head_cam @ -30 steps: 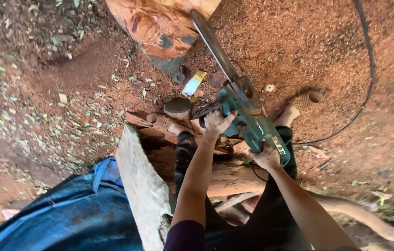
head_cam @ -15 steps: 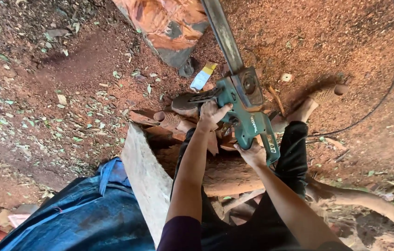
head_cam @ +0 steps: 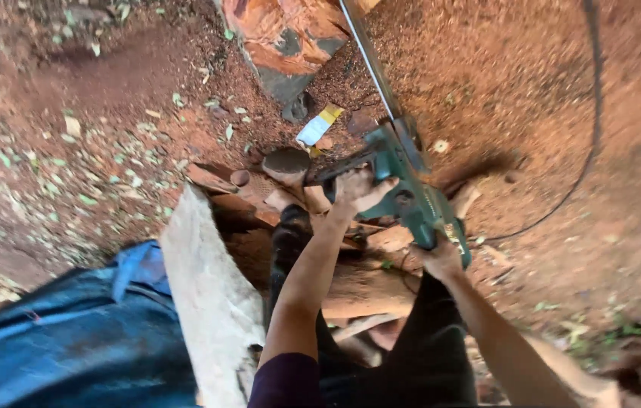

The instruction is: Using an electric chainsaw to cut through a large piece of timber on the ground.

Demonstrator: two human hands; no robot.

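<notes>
Two hands grip one green chainsaw [head_cam: 411, 198] over sawdust-covered ground, spread along its body, likely to steady it. From the left lie a blue cloth [head_cam: 71, 340] and a pale plank [head_cam: 211, 302]; then the left hand [head_cam: 358, 193] closes on the front handle, arm stretched forward. Further right, the right hand [head_cam: 441, 261] is wrapped tight around the rear grip, the bar [head_cam: 370, 57] pointing toward a reddish log [head_cam: 283, 38] at the top edge.
</notes>
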